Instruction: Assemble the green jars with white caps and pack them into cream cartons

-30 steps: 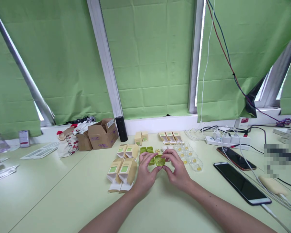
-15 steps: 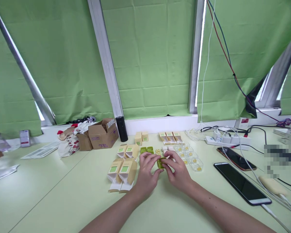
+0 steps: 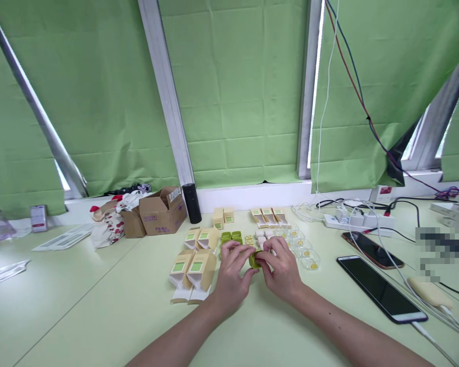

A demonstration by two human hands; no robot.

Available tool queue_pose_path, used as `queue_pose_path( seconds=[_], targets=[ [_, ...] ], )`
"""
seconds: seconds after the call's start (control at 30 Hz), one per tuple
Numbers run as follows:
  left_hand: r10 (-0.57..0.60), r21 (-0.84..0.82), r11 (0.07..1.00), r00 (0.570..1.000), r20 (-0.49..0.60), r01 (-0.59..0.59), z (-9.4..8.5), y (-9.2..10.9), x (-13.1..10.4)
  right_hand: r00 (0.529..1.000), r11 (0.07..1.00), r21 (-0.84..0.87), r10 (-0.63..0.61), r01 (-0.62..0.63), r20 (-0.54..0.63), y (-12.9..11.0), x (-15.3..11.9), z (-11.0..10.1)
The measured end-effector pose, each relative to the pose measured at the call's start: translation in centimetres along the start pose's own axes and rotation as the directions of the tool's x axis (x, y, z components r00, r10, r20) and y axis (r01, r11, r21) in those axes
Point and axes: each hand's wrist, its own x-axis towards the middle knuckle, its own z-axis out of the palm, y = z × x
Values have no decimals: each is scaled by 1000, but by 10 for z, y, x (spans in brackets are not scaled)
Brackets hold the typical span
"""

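Both hands meet over the middle of the pale green bench (image 3: 99,306), and between them sits a small green case (image 3: 254,259). The left hand (image 3: 232,278) has its fingers curled onto the case's left side, the right hand (image 3: 281,272) pinches it from the right and top; each grip is closed on that one case, which is held just above the bench surface. Whether the case is open or closed is hard to tell at this size. Just left of the hands lie tan cartons (image 3: 193,270) with green labels, flaps open. Behind the hands, two more green cases (image 3: 231,236) rest on the bench, and to the right a cluster of clear plastic shells (image 3: 304,252). Farther right, a black phone (image 3: 380,288) lies flat, well apart from the hands. A brown cardboard box (image 3: 161,210) stands near the window ledge at the back left.
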Motion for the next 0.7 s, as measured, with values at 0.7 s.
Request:
queue_pose_path(
  seconds=[0.7],
  targets=[
    [30,134,991,999,-34,-25,0,2,2,999,999,-31,-42,42,-1,-3,5,-1]
  ],
)
